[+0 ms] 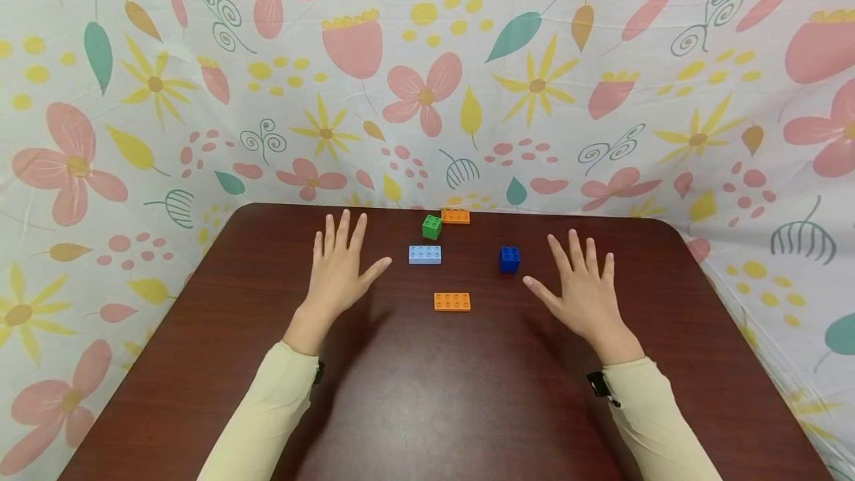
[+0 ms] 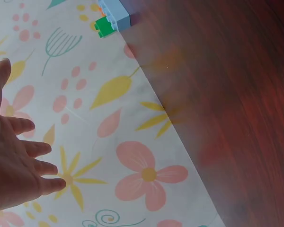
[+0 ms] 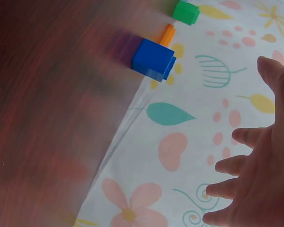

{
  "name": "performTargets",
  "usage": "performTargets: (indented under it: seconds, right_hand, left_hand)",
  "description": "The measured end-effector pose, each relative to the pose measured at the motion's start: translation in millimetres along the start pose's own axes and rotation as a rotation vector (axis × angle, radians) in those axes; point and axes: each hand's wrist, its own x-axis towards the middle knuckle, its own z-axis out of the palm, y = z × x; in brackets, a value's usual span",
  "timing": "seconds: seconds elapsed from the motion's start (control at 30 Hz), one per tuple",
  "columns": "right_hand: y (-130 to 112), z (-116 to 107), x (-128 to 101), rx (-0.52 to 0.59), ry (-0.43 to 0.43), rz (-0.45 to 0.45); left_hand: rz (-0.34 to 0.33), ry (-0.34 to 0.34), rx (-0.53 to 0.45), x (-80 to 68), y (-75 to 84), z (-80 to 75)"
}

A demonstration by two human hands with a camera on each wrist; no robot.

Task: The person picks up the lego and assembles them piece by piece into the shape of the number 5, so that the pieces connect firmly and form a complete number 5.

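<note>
Both hands hover flat over a dark brown table (image 1: 427, 392), fingers spread, holding nothing. My left hand (image 1: 341, 262) is left of a light blue brick (image 1: 424, 254). My right hand (image 1: 581, 288) is right of a dark blue brick (image 1: 509, 258). Between the hands lies a flat orange brick (image 1: 452, 302). Farther back sit a green brick (image 1: 431, 226) and another orange brick (image 1: 456, 216). The left wrist view shows the left hand (image 2: 12, 161) with the light blue brick (image 2: 114, 13) and green brick (image 2: 103, 26) far off. The right wrist view shows the right hand (image 3: 255, 184), the dark blue brick (image 3: 152, 59) and the green brick (image 3: 186, 12).
A floral cloth (image 1: 427, 73) hangs behind and around the table as a backdrop. The table's rounded far corners lie at the back left and right. Cream sleeves (image 1: 267, 414) cover both forearms.
</note>
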Motion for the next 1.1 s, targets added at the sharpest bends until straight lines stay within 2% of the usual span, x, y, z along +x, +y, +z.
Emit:
performTargets:
  seconds: [0.53,1.1]
  right_hand:
    - [-2.8,2.1,10.7,0.062,0.028,-0.061]
    - [-6.2,9.4,27.1,0.129,0.009,-0.115]
  left_hand:
    - [0.104,0.059,-0.06,3.0,13.7,-2.5]
    - [0.203,0.054,-0.144,5.6,27.1,1.8]
